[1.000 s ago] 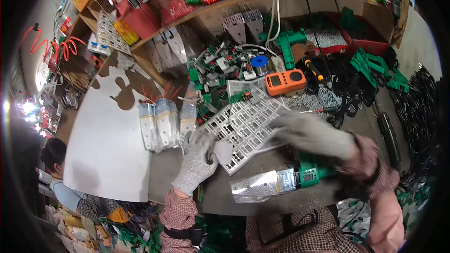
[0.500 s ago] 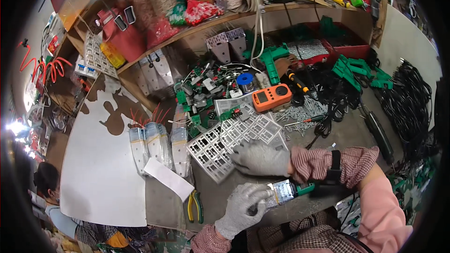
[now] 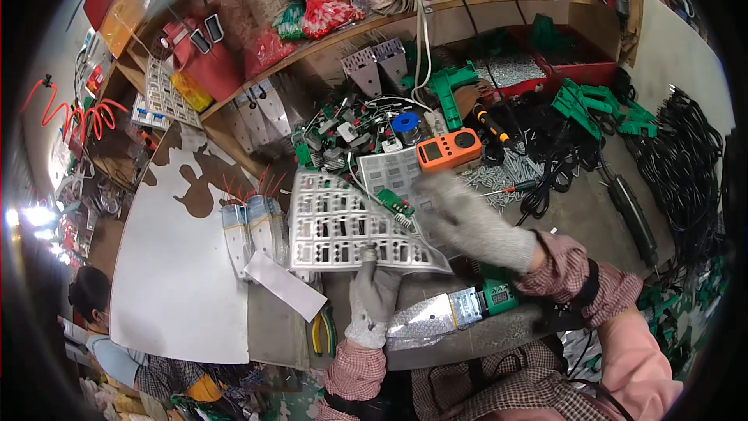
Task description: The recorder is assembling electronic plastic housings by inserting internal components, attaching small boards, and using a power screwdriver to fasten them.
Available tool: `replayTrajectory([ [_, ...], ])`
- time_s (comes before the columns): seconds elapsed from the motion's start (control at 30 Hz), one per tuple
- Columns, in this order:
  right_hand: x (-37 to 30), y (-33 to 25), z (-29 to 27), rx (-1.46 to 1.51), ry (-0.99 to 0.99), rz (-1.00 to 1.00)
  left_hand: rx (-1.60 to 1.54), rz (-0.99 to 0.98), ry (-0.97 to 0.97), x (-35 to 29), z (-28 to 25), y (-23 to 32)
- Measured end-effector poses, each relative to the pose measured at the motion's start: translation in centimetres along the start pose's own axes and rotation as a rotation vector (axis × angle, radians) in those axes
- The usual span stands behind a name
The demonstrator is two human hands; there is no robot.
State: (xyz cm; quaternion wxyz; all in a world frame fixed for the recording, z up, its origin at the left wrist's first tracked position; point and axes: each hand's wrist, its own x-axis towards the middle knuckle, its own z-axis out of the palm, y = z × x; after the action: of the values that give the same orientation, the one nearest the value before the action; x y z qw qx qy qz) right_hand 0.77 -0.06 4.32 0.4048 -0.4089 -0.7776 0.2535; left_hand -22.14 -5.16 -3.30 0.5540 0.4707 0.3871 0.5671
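Note:
A white label sheet [image 3: 331,226] with rows of dark cut-out shapes is raised and tilted over the bench. My left hand [image 3: 374,296], in a grey glove, grips its front edge with the thumb on top. My right hand [image 3: 479,222], also gloved, is smeared by motion by the sheet's right end; its fingers cannot be made out. A small green circuit board [image 3: 396,204] shows at the sheet's right side. Below my right hand lies a silver, plastic-wrapped strip-like device [image 3: 425,318] with a green display end [image 3: 499,296].
An orange multimeter [image 3: 450,150], loose screws [image 3: 506,175] and a screwdriver [image 3: 491,125] lie beyond my right hand. Several wrapped metal housings [image 3: 238,238], a white paper strip [image 3: 286,286] and pliers [image 3: 323,333] are at left. Black cables [image 3: 678,156] pile at right.
My left hand has moved from the wrapped device up to the label sheet and grips it. The sheet has come up and to the left. My right hand has shifted right and farther away.

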Motion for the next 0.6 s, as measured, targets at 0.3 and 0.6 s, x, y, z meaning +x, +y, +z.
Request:
replayTrajectory([
  [0.3,-3.1,-5.1,-1.3,0.475,-0.029,-0.017,-0.755,0.197,-0.300,-1.2,4.8,3.1],
  [0.6,-4.2,-3.4,-1.3,-0.099,0.159,-0.289,-0.451,-0.061,0.103,-1.5,6.0,4.4],
])
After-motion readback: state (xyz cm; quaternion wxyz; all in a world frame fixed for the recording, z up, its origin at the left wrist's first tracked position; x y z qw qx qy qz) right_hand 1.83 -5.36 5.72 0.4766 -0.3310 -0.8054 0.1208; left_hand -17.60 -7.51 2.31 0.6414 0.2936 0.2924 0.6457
